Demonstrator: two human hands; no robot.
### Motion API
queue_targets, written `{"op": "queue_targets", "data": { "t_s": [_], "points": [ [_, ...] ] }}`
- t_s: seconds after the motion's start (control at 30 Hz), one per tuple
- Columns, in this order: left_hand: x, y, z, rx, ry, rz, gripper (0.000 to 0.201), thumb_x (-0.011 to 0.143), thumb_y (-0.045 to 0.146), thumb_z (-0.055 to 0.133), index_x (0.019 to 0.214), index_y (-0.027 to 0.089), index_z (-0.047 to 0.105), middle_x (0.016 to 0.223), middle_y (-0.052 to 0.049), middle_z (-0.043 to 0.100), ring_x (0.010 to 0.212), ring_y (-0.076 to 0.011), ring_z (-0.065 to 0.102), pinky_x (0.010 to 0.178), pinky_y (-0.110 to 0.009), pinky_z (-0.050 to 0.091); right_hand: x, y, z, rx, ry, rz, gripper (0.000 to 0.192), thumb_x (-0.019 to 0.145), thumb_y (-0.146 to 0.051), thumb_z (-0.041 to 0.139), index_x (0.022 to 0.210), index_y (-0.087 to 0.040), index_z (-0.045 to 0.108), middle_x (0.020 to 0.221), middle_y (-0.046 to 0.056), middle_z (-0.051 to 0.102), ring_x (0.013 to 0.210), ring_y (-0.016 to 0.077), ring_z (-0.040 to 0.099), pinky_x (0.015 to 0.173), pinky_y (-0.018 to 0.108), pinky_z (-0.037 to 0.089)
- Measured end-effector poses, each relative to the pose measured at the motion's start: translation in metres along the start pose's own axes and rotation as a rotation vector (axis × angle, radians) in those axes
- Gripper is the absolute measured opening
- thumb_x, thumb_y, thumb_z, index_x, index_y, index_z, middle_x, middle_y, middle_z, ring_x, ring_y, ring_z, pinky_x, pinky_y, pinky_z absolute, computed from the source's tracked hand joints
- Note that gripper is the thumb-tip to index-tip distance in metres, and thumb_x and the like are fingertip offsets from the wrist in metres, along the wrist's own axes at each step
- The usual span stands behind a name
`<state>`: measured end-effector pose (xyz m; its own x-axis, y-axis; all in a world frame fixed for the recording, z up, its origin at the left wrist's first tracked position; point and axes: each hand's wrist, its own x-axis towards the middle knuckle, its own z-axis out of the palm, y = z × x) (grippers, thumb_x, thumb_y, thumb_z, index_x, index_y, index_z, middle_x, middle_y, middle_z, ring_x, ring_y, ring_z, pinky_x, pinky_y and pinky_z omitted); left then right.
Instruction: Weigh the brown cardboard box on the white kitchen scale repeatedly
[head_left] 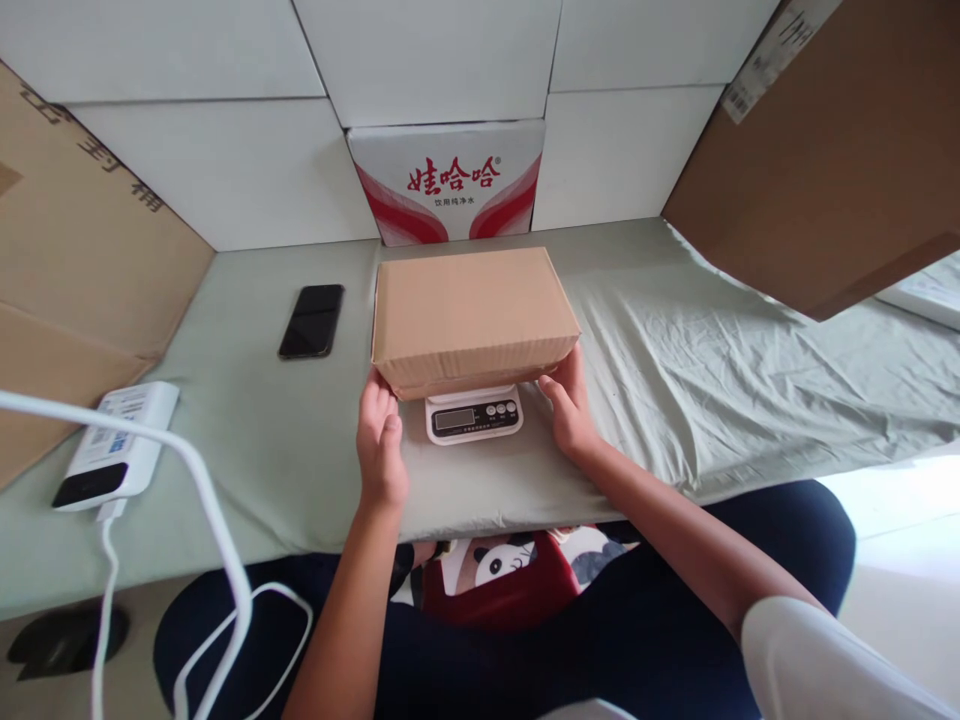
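Observation:
A closed brown cardboard box (472,305) is between my hands, over a small white digital scale (474,415). It hides most of the scale; the front panel with its display and buttons shows. Whether the box rests fully on the scale, I cannot tell. My left hand (381,440) holds the box at its near left corner, thumb up and fingers along the side. At the near right corner, my right hand (570,405) grips the lower edge, fingers partly hidden behind the box.
A black phone (312,321) lies on the green cloth (675,390) to the left. Nearer me is a white power bank (120,440) with a cable (202,490). Behind stands a white and red carton (450,185); large cardboard panels (825,160) flank both sides.

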<state>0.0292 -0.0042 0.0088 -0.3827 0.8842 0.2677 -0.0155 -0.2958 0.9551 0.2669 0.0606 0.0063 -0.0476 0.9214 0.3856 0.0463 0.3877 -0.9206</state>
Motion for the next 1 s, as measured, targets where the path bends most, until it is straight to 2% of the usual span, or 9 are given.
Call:
{"op": "queue_targets", "data": {
  "t_s": [0.17,0.37,0.7,0.87,1.0],
  "points": [
    [-0.0004,0.0000,0.0004,0.004,-0.014,0.003,0.080,0.087,0.065,0.060,0.152,0.019,0.049,0.158,-0.018,0.050,0.154,-0.0363,0.036,0.128,-0.051,0.026,0.0024,-0.0045,0.0013,0.024,0.007,-0.002,0.065,0.093,-0.053,0.056,0.153,-0.038,0.039,0.157,0.000,0.048,0.142,0.0333,0.048,0.118,0.053,0.044],
    [-0.0010,-0.0027,-0.0010,0.023,-0.003,0.010,0.078,0.088,0.066,0.059,0.149,0.019,0.052,0.157,-0.018,0.051,0.154,-0.0364,0.037,0.127,-0.052,0.027,0.0038,-0.0075,0.0015,0.007,0.003,0.023,0.066,0.092,-0.056,0.054,0.153,-0.033,0.042,0.148,0.004,0.058,0.135,0.0337,0.053,0.116,0.054,0.046],
    [-0.0013,-0.0042,-0.0025,0.021,0.016,0.014,0.077,0.088,0.065,0.058,0.150,0.020,0.052,0.158,-0.017,0.050,0.154,-0.0361,0.036,0.128,-0.052,0.026,0.0030,-0.0049,0.0013,-0.001,0.033,-0.022,0.065,0.094,-0.057,0.051,0.155,-0.039,0.037,0.164,-0.003,0.041,0.153,0.0334,0.038,0.125,0.057,0.038],
    [-0.0015,-0.0047,-0.0026,0.013,0.017,0.008,0.076,0.088,0.063,0.059,0.150,0.020,0.052,0.158,-0.017,0.050,0.154,-0.0359,0.037,0.127,-0.052,0.027,0.0030,-0.0061,0.0017,0.013,0.021,-0.042,0.063,0.094,-0.054,0.053,0.154,-0.041,0.039,0.165,-0.005,0.040,0.151,0.0333,0.041,0.128,0.057,0.035],
    [-0.0016,-0.0046,-0.0029,0.027,0.014,0.013,0.076,0.089,0.063,0.058,0.151,0.020,0.051,0.158,-0.017,0.050,0.153,-0.0350,0.038,0.127,-0.051,0.027,0.0028,-0.0055,0.0016,-0.008,0.023,-0.041,0.064,0.094,-0.057,0.051,0.155,-0.041,0.038,0.162,-0.003,0.044,0.149,0.0328,0.043,0.125,0.056,0.038]
  ]
}}
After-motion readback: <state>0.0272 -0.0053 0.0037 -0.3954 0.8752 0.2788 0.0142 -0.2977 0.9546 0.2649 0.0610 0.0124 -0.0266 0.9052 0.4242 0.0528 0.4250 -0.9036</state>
